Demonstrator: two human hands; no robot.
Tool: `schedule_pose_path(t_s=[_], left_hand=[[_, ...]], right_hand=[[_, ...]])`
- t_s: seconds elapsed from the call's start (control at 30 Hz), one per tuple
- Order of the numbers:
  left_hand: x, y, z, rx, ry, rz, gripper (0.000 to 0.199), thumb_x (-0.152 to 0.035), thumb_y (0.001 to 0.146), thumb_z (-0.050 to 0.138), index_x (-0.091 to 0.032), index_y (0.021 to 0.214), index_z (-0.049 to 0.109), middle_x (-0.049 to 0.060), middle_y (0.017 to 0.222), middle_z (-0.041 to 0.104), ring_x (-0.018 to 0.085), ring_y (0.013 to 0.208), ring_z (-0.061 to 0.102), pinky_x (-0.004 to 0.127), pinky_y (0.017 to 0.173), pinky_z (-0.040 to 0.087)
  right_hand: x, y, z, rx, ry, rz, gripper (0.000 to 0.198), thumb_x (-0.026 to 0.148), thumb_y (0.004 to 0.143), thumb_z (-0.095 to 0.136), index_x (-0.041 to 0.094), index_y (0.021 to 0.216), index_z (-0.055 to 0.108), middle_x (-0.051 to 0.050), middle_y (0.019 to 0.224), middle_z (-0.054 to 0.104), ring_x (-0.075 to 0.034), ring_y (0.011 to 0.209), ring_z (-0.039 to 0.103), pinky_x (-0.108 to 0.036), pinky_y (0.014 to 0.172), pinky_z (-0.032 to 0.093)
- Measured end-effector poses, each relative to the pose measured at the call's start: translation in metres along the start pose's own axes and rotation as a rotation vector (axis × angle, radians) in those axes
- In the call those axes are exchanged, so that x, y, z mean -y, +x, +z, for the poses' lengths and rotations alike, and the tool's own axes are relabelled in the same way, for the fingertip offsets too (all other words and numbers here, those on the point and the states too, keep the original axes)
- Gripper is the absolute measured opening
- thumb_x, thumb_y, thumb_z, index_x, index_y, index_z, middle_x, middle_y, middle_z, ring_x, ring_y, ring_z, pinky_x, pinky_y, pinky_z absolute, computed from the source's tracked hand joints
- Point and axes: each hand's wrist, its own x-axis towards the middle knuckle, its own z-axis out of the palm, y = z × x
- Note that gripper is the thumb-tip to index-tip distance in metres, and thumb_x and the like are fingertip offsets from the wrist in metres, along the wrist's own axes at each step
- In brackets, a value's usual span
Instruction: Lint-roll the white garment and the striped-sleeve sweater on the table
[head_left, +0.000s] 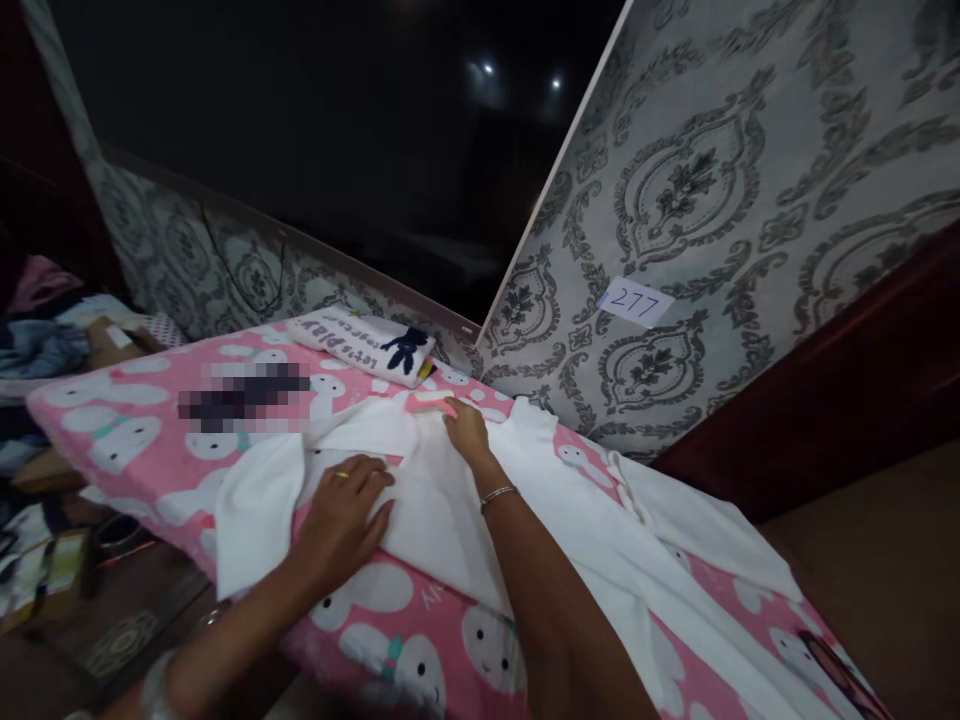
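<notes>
White cloth (pixel 442 510) lies spread on the pink cover (pixel 172 370); the left hand (pixel 341 515) lies palm-down at it, fingers loosely parted; the right hand (pixel 468 432) grips a small pink item (pixel 429 402) over the cloth's far part. Beyond lies a printed top (pixel 367 347).

the white garment (pixel 439 505) is soft-looking matt cloth — the screen (pixel 300 140) glossy.

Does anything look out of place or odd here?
Yes: multicoloured fabric clothes lie jumbled at far left, past the pink rabbit-print cover, looking untidy. A white rectangular paper handwritten "277" sits on the grey patterned wallpaper, like a stray label.
</notes>
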Motion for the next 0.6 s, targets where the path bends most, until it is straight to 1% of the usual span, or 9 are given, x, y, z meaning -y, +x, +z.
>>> schedule_pose_path(t_s=[0.07,0.17,0.27,0.33,0.37,0.43,0.47,0.53,0.6], left_hand=[[0.019,-0.018,-0.019,-0.007,0.108,-0.127,0.028,-0.031,0.086,0.051,-0.018,0.11,0.06,0.016,0.117,0.062,0.033,0.112,0.055,0.046,0.087,0.045],[0.043,-0.046,-0.033,0.046,0.215,-0.276,0.046,-0.047,0.081,0.054,-0.016,0.114,0.058,0.019,0.119,0.059,0.038,0.109,0.055,0.051,0.084,0.047],[0.054,-0.062,-0.031,0.122,0.237,-0.303,0.056,-0.058,0.078,0.054,-0.015,0.113,0.059,0.02,0.117,0.061,0.039,0.108,0.056,0.052,0.086,0.047],[0.056,-0.065,-0.027,0.149,0.247,-0.319,0.048,-0.055,0.08,0.051,-0.015,0.106,0.061,0.02,0.114,0.063,0.038,0.106,0.057,0.052,0.085,0.048],[0.057,-0.064,-0.025,0.159,0.244,-0.33,0.04,-0.049,0.082,0.048,-0.017,0.1,0.062,0.019,0.111,0.064,0.037,0.103,0.059,0.051,0.083,0.048],[0.062,-0.06,-0.026,0.174,0.201,-0.345,0.026,-0.038,0.082,0.044,-0.02,0.086,0.062,0.017,0.101,0.066,0.034,0.095,0.061,0.047,0.079,0.049],[0.066,-0.058,-0.028,0.179,0.158,-0.351,0.021,-0.034,0.08,0.044,-0.021,0.08,0.061,0.015,0.095,0.067,0.033,0.09,0.061,0.045,0.076,0.05],[0.075,-0.051,-0.037,0.171,0.022,-0.4,0.017,-0.033,0.079,0.043,-0.024,0.076,0.057,0.01,0.082,0.067,0.029,0.08,0.062,0.041,0.073,0.05],[0.087,-0.041,-0.051,0.118,-0.139,-0.529,0.018,-0.038,0.081,0.042,-0.025,0.077,0.055,0.003,0.07,0.065,0.023,0.068,0.059,0.035,0.065,0.049]], right_hand=[[-0.011,-0.006,-0.003,-0.022,0.03,0.004,0.048,0.018,0.09,0.047,0.017,0.137,0.058,-0.009,0.134,0.065,-0.022,0.119,0.062,-0.035,0.102,0.048],[-0.046,-0.038,-0.017,-0.045,0.114,-0.025,0.048,0.023,0.088,0.049,0.023,0.135,0.061,-0.004,0.126,0.07,-0.023,0.111,0.067,-0.04,0.098,0.052],[-0.079,-0.08,-0.036,-0.034,0.188,-0.065,0.045,0.028,0.086,0.055,0.025,0.129,0.065,-0.004,0.125,0.071,-0.025,0.115,0.066,-0.044,0.1,0.051],[-0.09,-0.099,-0.046,0.029,0.158,-0.076,0.044,0.027,0.086,0.056,0.026,0.129,0.065,-0.004,0.127,0.069,-0.025,0.116,0.065,-0.045,0.101,0.05],[-0.091,-0.104,-0.049,0.068,0.125,-0.085,0.045,0.025,0.086,0.056,0.026,0.13,0.065,-0.004,0.128,0.069,-0.025,0.116,0.065,-0.044,0.101,0.049],[-0.084,-0.101,-0.05,0.125,0.044,-0.101,0.046,0.022,0.086,0.056,0.027,0.131,0.064,-0.004,0.127,0.069,-0.024,0.115,0.066,-0.042,0.1,0.05],[-0.077,-0.094,-0.047,0.134,0.004,-0.106,0.046,0.02,0.086,0.056,0.027,0.131,0.064,-0.004,0.128,0.069,-0.024,0.116,0.065,-0.041,0.101,0.049],[-0.057,-0.072,-0.035,0.126,-0.051,-0.102,0.046,0.018,0.086,0.057,0.026,0.132,0.063,-0.005,0.128,0.069,-0.024,0.12,0.063,-0.039,0.102,0.048],[-0.034,-0.044,-0.018,0.104,-0.055,-0.079,0.046,0.016,0.086,0.057,0.023,0.131,0.064,-0.008,0.129,0.068,-0.025,0.122,0.061,-0.039,0.104,0.047]])
